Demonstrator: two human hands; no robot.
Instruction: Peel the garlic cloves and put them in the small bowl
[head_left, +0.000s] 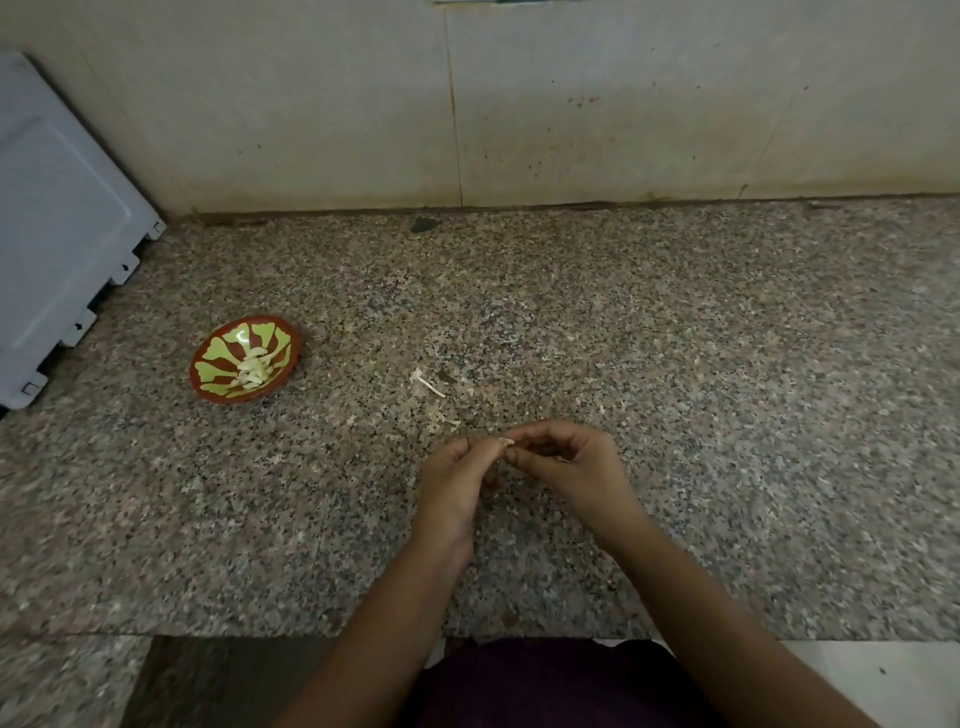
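Observation:
A small red and green bowl (208, 370) stands on the granite counter at the left, with several peeled garlic cloves (253, 368) in it. My left hand (453, 480) and my right hand (569, 465) meet over the counter's middle, fingers curled. Between their fingertips they pinch a small pale garlic clove (506, 441), mostly hidden by the fingers. Bits of garlic skin (430, 385) lie on the counter just beyond the hands.
A grey appliance panel (57, 228) leans at the far left beside the bowl. A tiled wall (571, 104) backs the speckled counter (727, 364). The counter's front edge runs just under my forearms. A dark speck (423, 224) lies near the wall.

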